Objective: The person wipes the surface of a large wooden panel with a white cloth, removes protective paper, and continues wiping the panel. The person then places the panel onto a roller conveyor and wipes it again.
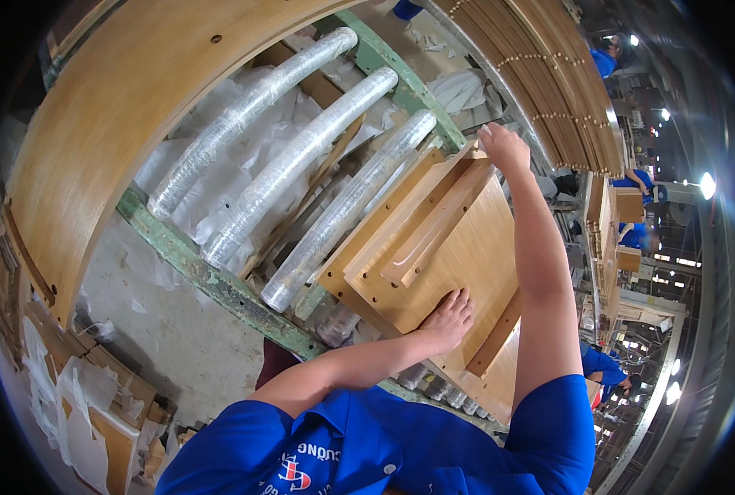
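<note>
A person in a blue short-sleeved shirt stands over a green metal rack and steadies a stack of light wooden panels that rests tilted across the rack's near rail. The left hand lies flat on the lower face of the top panel, its fingers spread slightly and pressed to the wood, pinching nothing. The right hand reaches to the far upper end of the stack, where its fingers curl over the top edge of the panel; how tightly they grip there cannot be told. A raised wooden strip runs lengthwise along the top panel between the two hands, and small drilled holes line the panel's left edge. Just left of the stack, three long rolls wrapped in clear plastic film lie side by side on the rack, above crumpled white sheeting. A large curved wooden board arches over the upper left. Further panels with rows of dowel pegs lean at the upper right. Cardboard and paper scraps lie on the concrete floor at lower left. Other workers in blue appear small at the right, well apart from the stack.
</note>
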{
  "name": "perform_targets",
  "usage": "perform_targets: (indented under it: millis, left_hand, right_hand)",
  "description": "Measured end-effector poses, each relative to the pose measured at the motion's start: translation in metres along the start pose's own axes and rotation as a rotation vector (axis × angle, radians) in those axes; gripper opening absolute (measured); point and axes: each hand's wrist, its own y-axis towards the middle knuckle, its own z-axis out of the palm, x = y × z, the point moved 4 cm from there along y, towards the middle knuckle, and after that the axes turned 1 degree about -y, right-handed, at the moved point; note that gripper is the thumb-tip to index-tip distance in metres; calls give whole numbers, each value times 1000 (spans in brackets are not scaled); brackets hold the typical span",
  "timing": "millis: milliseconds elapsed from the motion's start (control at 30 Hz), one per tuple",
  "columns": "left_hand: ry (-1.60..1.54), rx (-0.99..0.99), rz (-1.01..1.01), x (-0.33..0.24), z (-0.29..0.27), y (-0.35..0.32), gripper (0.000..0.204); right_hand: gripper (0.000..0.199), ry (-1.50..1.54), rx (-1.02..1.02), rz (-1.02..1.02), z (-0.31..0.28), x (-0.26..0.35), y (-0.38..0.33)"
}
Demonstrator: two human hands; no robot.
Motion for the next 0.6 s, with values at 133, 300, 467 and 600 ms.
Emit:
perform_targets:
  millis: [133,300,467,600]
  left_hand:
    - [17,6,-5,-2,-1,-1,39]
    - [43,39,1,-1,-3,-2,39]
    - [83,92,2,0,-8,-2,38]
    - [124,127,-8,0,-7,-3,39]
  right_hand:
    - [39,-1,-47,-41,-2,4,-9]
    - [38,39,-24,-100,-5,20,-31]
    - [36,85,-10,-187,-6,41,-69]
    - [36,181,-22,-267,-6,56,-98]
